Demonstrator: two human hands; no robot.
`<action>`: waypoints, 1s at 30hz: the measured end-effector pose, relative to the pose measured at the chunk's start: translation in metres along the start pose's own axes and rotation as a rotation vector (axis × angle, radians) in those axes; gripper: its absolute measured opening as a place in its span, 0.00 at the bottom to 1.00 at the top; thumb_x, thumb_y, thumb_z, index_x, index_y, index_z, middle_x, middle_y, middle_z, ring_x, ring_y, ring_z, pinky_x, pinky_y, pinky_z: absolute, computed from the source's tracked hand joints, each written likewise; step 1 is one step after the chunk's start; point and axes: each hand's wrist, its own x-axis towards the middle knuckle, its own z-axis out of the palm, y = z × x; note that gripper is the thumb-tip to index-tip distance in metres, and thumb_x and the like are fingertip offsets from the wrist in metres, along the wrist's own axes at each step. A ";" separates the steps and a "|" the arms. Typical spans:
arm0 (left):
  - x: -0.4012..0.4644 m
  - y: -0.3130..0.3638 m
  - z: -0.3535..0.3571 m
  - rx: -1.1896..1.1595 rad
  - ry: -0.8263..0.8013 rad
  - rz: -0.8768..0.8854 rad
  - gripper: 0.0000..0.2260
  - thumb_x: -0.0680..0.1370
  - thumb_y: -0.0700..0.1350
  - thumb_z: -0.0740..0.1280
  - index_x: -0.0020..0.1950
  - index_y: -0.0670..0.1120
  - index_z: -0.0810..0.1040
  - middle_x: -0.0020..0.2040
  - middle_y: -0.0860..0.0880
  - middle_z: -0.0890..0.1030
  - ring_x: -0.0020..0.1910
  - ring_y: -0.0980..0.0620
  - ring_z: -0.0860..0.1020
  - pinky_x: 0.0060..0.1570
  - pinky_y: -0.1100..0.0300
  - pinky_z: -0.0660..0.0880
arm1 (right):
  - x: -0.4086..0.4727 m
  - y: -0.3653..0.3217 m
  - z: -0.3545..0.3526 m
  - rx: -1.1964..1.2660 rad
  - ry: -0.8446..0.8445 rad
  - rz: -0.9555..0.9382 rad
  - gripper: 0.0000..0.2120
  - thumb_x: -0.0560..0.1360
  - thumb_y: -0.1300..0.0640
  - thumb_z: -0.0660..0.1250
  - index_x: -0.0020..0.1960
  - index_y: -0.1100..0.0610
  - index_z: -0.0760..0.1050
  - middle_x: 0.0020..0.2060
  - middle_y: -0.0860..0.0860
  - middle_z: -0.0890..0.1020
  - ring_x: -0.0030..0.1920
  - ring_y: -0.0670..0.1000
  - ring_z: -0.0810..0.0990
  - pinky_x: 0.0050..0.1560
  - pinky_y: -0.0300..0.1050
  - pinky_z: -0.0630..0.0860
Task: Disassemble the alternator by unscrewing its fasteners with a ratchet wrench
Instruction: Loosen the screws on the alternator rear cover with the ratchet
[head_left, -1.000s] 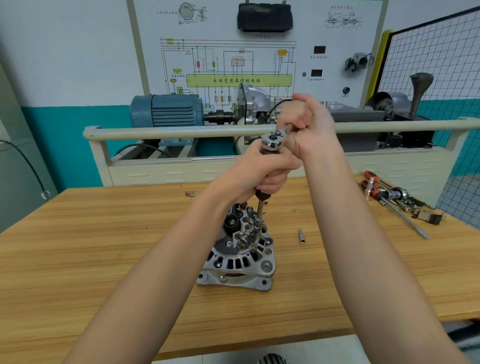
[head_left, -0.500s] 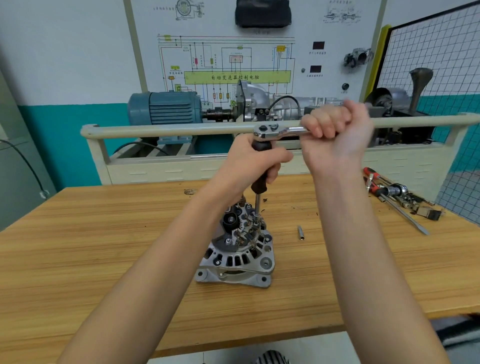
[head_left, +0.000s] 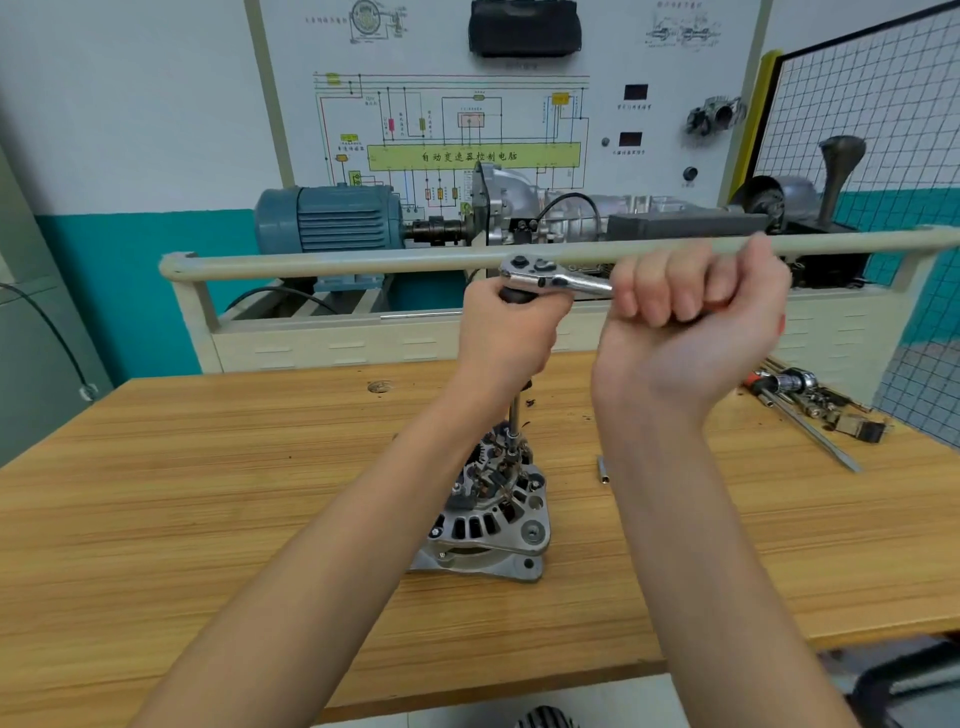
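Note:
The silver alternator (head_left: 491, 525) stands on the wooden bench (head_left: 208, 493), rear end up with its brushes and terminals exposed. A long extension bar (head_left: 514, 415) rises from its top to the chrome ratchet wrench (head_left: 550, 278). My left hand (head_left: 511, 332) grips the black upper part of the bar just under the ratchet head. My right hand (head_left: 696, 306) is fisted around the ratchet handle, which points to the right and is mostly hidden in the fist.
A small socket (head_left: 602, 468) lies on the bench right of the alternator. Screwdrivers, sockets and other tools (head_left: 810, 405) are piled at the bench's right edge. Behind the bench stands a training rig with a beige rail (head_left: 332, 262) and a blue motor (head_left: 330, 218).
My right hand has swung the ratchet handle from pointing away from me round to the right. My left hand stayed on the bar, and the alternator has not moved.

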 end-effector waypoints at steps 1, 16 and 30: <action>-0.001 -0.001 0.003 0.035 0.065 0.021 0.17 0.73 0.32 0.64 0.29 0.44 0.64 0.22 0.50 0.61 0.22 0.53 0.56 0.25 0.65 0.54 | -0.014 0.002 0.002 -0.044 -0.059 -0.115 0.23 0.79 0.61 0.52 0.25 0.55 0.63 0.19 0.47 0.62 0.21 0.47 0.58 0.26 0.41 0.58; 0.010 0.013 -0.008 0.112 -0.687 -0.050 0.19 0.76 0.32 0.66 0.27 0.45 0.70 0.21 0.50 0.69 0.20 0.52 0.66 0.25 0.62 0.65 | 0.090 0.013 -0.032 0.401 0.237 0.983 0.21 0.81 0.59 0.54 0.29 0.51 0.57 0.18 0.48 0.58 0.18 0.45 0.53 0.16 0.36 0.54; 0.002 -0.007 0.003 0.026 0.075 0.075 0.18 0.75 0.32 0.64 0.29 0.47 0.64 0.23 0.54 0.66 0.23 0.57 0.62 0.23 0.66 0.59 | -0.029 0.023 -0.012 -0.421 -0.426 -0.495 0.14 0.69 0.67 0.57 0.28 0.53 0.69 0.24 0.47 0.71 0.24 0.49 0.69 0.30 0.43 0.67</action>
